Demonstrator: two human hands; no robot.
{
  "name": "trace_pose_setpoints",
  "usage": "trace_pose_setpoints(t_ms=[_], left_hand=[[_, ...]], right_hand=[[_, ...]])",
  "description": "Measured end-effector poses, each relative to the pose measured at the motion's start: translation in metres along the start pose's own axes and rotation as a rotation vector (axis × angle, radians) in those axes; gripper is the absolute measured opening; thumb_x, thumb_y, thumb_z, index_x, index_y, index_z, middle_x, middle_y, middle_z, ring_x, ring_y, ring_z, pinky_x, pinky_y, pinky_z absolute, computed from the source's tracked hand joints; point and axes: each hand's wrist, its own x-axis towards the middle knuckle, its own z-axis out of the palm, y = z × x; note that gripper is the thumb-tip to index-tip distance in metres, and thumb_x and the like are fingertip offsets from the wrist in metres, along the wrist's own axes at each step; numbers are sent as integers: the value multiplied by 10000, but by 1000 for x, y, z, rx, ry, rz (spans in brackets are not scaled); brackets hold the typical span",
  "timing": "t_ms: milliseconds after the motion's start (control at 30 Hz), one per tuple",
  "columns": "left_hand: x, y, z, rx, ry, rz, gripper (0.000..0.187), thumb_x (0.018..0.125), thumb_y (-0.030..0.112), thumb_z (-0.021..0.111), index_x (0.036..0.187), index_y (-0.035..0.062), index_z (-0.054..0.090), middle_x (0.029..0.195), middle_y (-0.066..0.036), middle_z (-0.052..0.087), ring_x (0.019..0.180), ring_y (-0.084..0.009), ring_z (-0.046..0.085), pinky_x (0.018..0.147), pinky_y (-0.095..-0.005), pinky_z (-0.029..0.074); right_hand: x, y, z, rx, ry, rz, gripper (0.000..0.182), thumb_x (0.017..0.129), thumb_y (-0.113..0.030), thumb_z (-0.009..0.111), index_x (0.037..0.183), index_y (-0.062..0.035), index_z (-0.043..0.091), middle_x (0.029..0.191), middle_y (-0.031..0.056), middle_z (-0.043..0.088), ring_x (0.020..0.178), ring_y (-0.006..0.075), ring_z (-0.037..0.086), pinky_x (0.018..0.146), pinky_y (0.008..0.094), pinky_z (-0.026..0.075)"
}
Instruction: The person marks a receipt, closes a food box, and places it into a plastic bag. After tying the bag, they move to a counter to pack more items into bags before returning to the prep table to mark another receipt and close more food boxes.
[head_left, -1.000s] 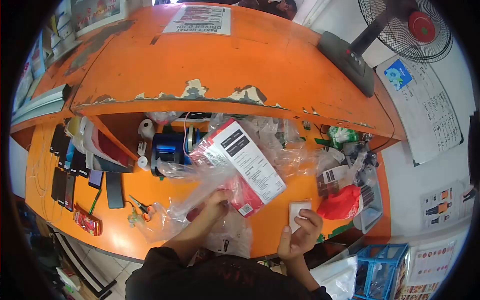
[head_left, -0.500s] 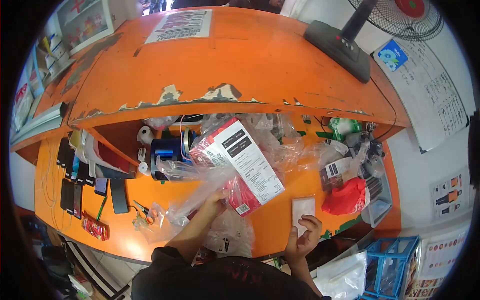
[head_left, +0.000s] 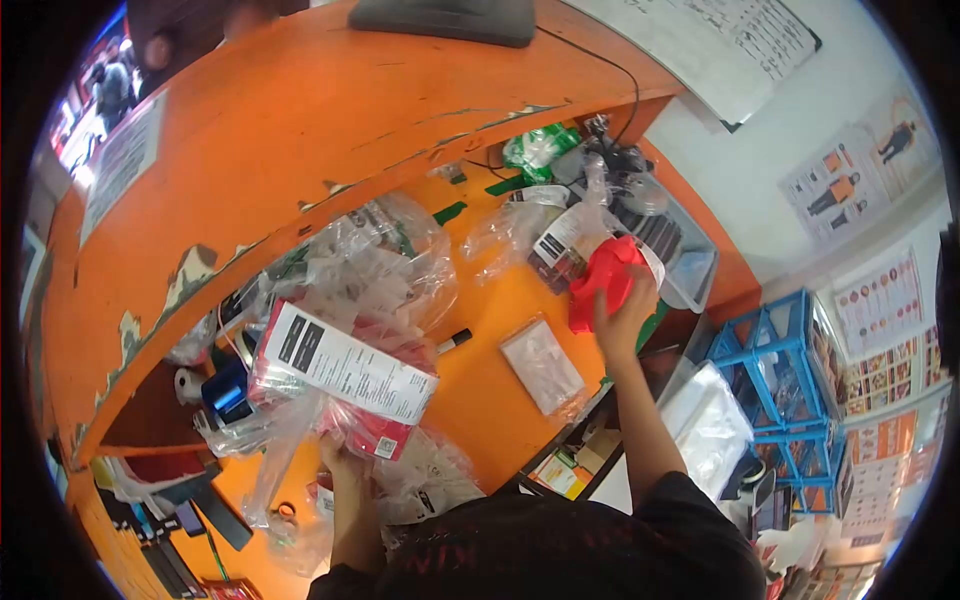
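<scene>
Counter (head_left: 478, 405), right hand (head_left: 627, 308) outstretched to red bag (head_left: 604, 275), left hand (head_left: 343, 458) clutching plastic (head_left: 290, 432)

red bag (head_left: 603, 280) | white receipt (head_left: 355, 367), black blocks | orange desk (head_left: 480, 395) | blue rack (head_left: 745, 356)

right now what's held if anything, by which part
Left hand holds the bagged red package at its near edge; right hand on the red bag, grip unclear.

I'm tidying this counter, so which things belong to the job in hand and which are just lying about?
Seemingly the job:
red box, receipt and clear bag, at left hand
red bag, at right hand
perhaps white packet

Seemingly lying about:
green pen
dark phones
</scene>
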Motion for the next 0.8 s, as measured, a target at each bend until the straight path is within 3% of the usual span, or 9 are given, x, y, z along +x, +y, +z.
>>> trace_pose_setpoints(t_ms=[100, 167, 267, 367, 500, 533, 633, 667, 800], left_hand=[[1, 2, -12, 106, -10, 14, 711, 685, 301, 614, 1276, -21, 385, 1223, -127, 501, 1116, -259, 506, 945, -383, 418], [2, 1, -15, 94, -8, -9, 721, 681, 312, 616, 1279, -16, 383, 1222, -127, 500, 1112, -262, 508, 937, -383, 423], [3, 0, -11, 66, 35, -35, 742, 672, 333, 620, 1286, -6, 380, 1221, -126, 498, 1104, -267, 511, 922, -385, 433], [1, 3, 1, 108, 79, -16, 763, 652, 356, 629, 1284, 5, 383, 1203, -125, 503, 1111, -261, 498, 917, -392, 433], [-2, -1, -5, 158, 206, 75, 772, 637, 364, 631, 1277, 12, 382, 1197, -128, 502, 1078, -262, 512, 868, -387, 460], [8, -2, -63, 125, 80, 89, 800, 675, 438, 633, 1343, 106, 346, 1312, -89, 424, 1198, -293, 411, 961, -466, 382], [-3, 0, 0, 87, 153, 55, 754, 638, 376, 612, 1290, 71, 387, 1201, -113, 505, 1086, -273, 507, 848, -404, 468], [-2, -2, -4, 116, 152, 94, 782, 701, 471, 594, 1353, 127, 337, 1361, -97, 369, 1227, -307, 379, 967, -494, 364], [-1, -3, -6, 132, 201, 84, 759, 669, 429, 594, 1317, 105, 368, 1283, -104, 436, 1142, -290, 451, 901, -453, 418]], right_hand=[[23, 46, 19, -118, 184, 162, 594, 642, -206, 745, 1128, -4, 467, 1201, 220, 458, 1109, 401, 408, 945, 497, 315], [13, 80, 36, -104, -278, 187, 715, 575, -255, 793, 1152, -7, 452, 1246, 209, 442, 1141, 392, 398, 970, 487, 312], [-4, 49, 36, -216, -241, 197, 750, 553, -281, 816, 1141, 8, 452, 1219, 199, 447, 1108, 392, 410, 967, 473, 333], [-23, 41, 28, -207, -185, 219, 760, 537, -250, 821, 1141, 12, 441, 1212, 194, 447, 1101, 391, 413, 956, 474, 342], [-48, 34, 13, -104, -45, 162, 628, 531, -162, 794, 1039, -13, 457, 1180, 196, 456, 1117, 408, 405, 939, 502, 342], [-55, 32, 10, -114, -50, 176, 628, 531, -162, 794, 1039, -13, 457, 1180, 196, 456, 1117, 408, 405, 939, 502, 342], [-75, 22, 0, -136, -44, 159, 566, 518, -106, 768, 986, -23, 460, 1171, 196, 457, 1120, 428, 402, 945, 505, 340], [-81, 17, -3, -144, -61, 143, 563, 513, -90, 763, 974, -31, 445, 1177, 189, 452, 1132, 421, 396, 947, 506, 330], [-108, 7, 2, -154, -30, 120, 532, 512, -76, 757, 946, -49, 450, 1173, 164, 458, 1144, 404, 398, 943, 492, 334]])
